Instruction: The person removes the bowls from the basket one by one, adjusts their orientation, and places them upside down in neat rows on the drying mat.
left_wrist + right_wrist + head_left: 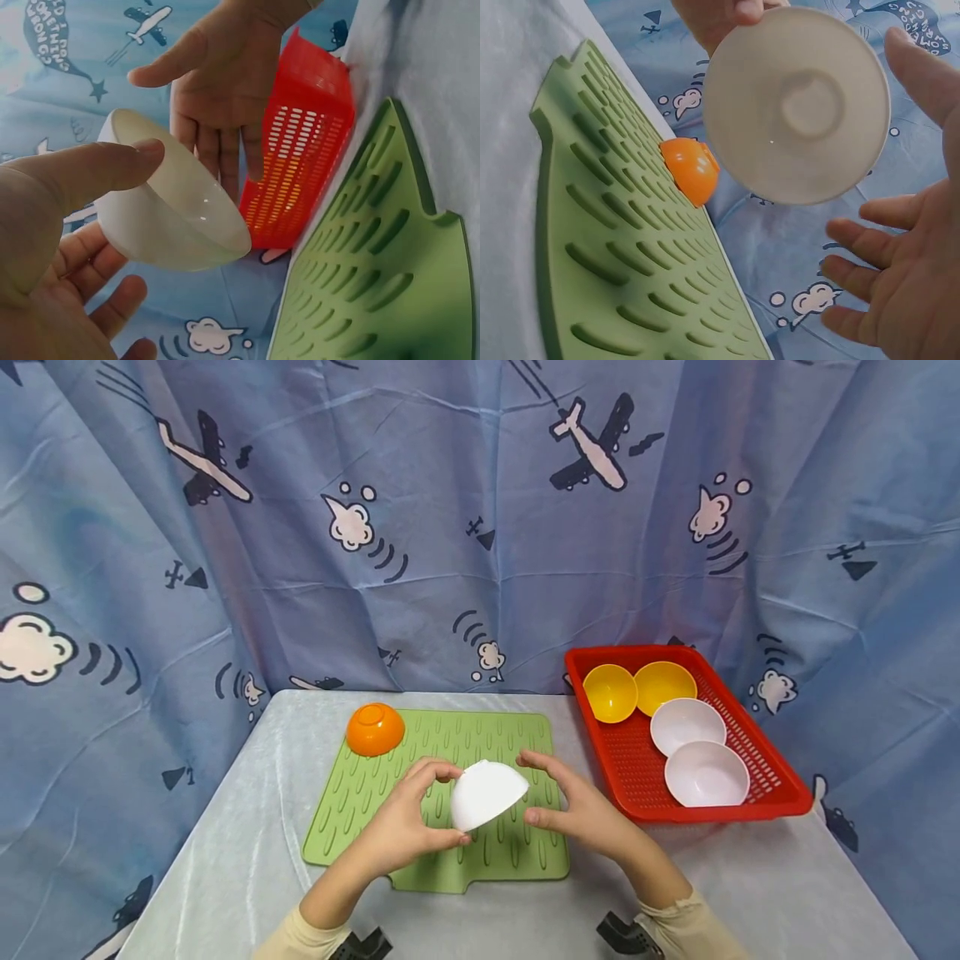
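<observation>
My left hand (pixel 405 822) pinches a white bowl (pixel 486 793) by its rim, thumb inside and fingers along the outside. The bowl is tilted on its side above the green mat (pixel 517 852), its hollow facing my right hand in the right wrist view. My right hand (pixel 585 806) is spread beside the bowl, thumb and fingers apart with nothing between them. An orange bowl (pixel 375 729) lies upside down on the mat's far left corner, seen also in the right wrist view.
A red basket (pixel 630 810) stands at the right on the white-covered table (pixel 247 827). Inside are two yellow bowls (pixel 611 693) and two white bowls (pixel 707 774), open side up. A blue patterned curtain (pixel 450 527) hangs behind and around the table.
</observation>
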`<state>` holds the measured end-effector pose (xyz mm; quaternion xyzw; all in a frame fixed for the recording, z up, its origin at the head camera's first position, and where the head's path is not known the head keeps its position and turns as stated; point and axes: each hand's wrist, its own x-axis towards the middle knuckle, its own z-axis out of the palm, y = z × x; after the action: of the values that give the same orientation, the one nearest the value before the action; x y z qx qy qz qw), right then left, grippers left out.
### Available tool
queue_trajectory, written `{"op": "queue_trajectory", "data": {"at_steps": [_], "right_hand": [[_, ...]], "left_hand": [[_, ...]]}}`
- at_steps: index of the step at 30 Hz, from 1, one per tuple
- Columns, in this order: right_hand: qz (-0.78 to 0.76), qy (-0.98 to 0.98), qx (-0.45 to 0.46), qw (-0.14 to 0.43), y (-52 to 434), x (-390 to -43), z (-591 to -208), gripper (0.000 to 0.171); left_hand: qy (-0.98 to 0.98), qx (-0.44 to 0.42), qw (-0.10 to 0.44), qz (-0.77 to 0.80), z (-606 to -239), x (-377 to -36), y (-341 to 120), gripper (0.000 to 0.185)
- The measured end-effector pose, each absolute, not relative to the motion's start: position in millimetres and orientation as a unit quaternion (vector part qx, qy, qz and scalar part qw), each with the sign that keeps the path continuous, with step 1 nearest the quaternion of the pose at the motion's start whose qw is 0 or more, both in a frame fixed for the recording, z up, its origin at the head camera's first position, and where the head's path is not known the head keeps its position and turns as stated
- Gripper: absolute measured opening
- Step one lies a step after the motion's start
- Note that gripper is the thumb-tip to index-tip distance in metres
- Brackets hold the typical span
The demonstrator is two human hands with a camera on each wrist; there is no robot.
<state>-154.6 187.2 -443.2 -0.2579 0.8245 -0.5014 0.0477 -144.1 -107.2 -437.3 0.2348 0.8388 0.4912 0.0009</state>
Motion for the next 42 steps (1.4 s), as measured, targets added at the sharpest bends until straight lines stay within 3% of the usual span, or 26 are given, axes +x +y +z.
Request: {"op": "queue_trajectory", "data": {"at_steps": [8, 15, 23, 31, 42], "right_hand": [[-0.534, 0.801, -0.223, 0.152, 184, -157, -450, 0.088], [-0.546, 0.791, -0.216, 0.174, 180, -157, -456, 0.082], [-0.555, 0.785, -0.221, 0.163, 181, -160, -459, 0.07], [-0.57, 0.787, -0.213, 0.101, 177, -156, -459, 0.079], [-0.573, 0.795, -0.195, 0.037, 171, -152, -456, 0.091]], "left_hand": [[0.855, 0.272, -0.034, 0.441, -444, -148, -105, 0.071], [0.85, 0.321, -0.053, 0.414, -446, -147, -104, 0.071], [0.838, 0.349, -0.086, 0.412, -444, -148, -104, 0.078], [0.825, 0.245, -0.039, 0.507, -449, -151, -107, 0.101], [0.828, 0.205, -0.001, 0.523, -449, -158, -109, 0.089]]}}
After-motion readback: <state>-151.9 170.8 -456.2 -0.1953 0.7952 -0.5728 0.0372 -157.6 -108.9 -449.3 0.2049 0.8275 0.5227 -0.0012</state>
